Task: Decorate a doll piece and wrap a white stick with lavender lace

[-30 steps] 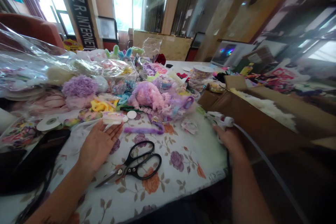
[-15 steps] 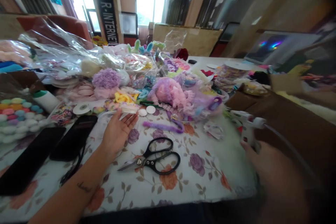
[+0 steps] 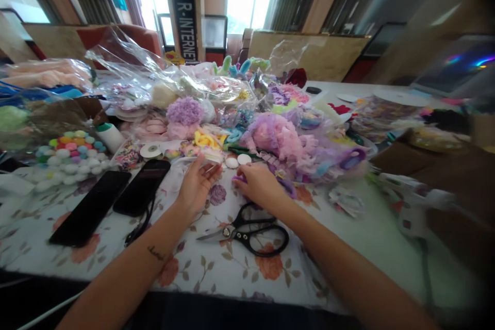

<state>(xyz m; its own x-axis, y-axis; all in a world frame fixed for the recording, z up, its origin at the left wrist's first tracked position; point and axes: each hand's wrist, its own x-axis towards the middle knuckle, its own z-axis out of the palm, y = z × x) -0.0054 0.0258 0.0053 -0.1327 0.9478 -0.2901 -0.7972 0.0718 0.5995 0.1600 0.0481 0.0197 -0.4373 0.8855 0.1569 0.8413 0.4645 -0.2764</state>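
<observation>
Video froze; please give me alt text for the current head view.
The right hand touches a purple fuzzy strip on a flowered tablecloth; the left hand is open, palm up, near two white discs. Black-handled scissors lie in front, two black phones left, a white glue gun right, craft supplies piled behind.

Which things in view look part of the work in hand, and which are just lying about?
Likely in the work:
- purple fuzzy stem at the right hand
- white item at the left hand
- scissors between the forearms
- glue gun, off to the right

Probably just lying about:
- black phones
- small pompoms
- big purple pompom
</observation>
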